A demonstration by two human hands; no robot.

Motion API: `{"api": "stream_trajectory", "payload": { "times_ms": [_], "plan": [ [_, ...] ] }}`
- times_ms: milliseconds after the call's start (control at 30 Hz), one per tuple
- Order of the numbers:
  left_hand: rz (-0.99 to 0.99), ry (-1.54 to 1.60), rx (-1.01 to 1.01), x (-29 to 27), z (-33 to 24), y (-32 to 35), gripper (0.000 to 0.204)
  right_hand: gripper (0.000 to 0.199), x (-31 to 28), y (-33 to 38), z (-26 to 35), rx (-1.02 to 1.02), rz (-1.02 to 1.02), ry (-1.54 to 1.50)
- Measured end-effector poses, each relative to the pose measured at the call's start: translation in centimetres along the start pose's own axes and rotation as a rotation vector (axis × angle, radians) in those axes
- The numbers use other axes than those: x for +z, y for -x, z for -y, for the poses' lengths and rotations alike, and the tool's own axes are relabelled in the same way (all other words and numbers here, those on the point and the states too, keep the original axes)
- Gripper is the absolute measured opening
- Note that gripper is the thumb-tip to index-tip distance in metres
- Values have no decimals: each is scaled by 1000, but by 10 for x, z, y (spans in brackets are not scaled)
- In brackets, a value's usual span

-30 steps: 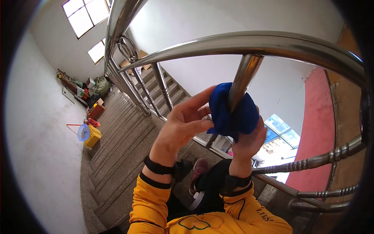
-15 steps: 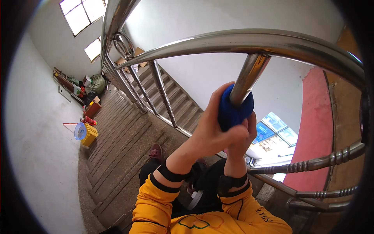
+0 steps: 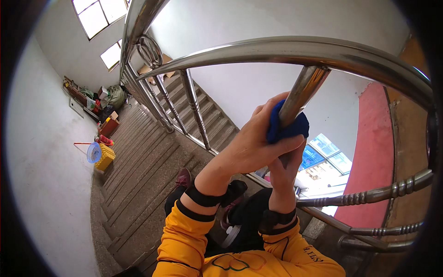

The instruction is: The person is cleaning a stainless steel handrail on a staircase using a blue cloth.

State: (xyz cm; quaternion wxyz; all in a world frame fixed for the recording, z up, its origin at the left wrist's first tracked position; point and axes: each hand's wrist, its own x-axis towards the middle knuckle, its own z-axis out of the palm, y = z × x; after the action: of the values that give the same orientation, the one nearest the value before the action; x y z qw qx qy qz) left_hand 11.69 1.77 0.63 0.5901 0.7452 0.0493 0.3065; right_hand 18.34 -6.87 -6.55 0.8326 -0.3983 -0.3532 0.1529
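A blue cloth is wrapped around an upright metal baluster, a short way below the curved handrail. My left hand is closed round the cloth from the left, its thumb lying across the front. Just beneath it, my right hand is closed about the cloth's lower right side; most of its fingers are hidden behind the cloth and my left hand. Bare shiny metal shows above the cloth.
Stone steps run down on the left. Beside the left wall stand a yellow basket, a blue translucent basin and a pile of bags. Further balusters and a scrolled rail ring stand ahead.
Both hands have shifted slightly right with the cloth. My left thumb has moved up across the cloth's front, covering more of it. The view has shifted slightly.
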Motion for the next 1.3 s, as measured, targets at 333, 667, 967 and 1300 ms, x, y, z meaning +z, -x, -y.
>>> {"api": "stream_trajectory", "payload": {
  "times_ms": [333,667,967,1300],
  "plan": [
    [23,-384,-45,-5,-9,9,75,59,-10,-3,-2,136,187,305],
    [-218,-566,-33,18,-3,23,88,54,-8,-3,-3,86,184,333],
    [190,-167,19,-14,28,1,61,55,-22,-14,-1,316,323,180],
    [29,-268,-4,4,19,19,56,39,-21,-6,-20,112,256,497]
  ]
}}
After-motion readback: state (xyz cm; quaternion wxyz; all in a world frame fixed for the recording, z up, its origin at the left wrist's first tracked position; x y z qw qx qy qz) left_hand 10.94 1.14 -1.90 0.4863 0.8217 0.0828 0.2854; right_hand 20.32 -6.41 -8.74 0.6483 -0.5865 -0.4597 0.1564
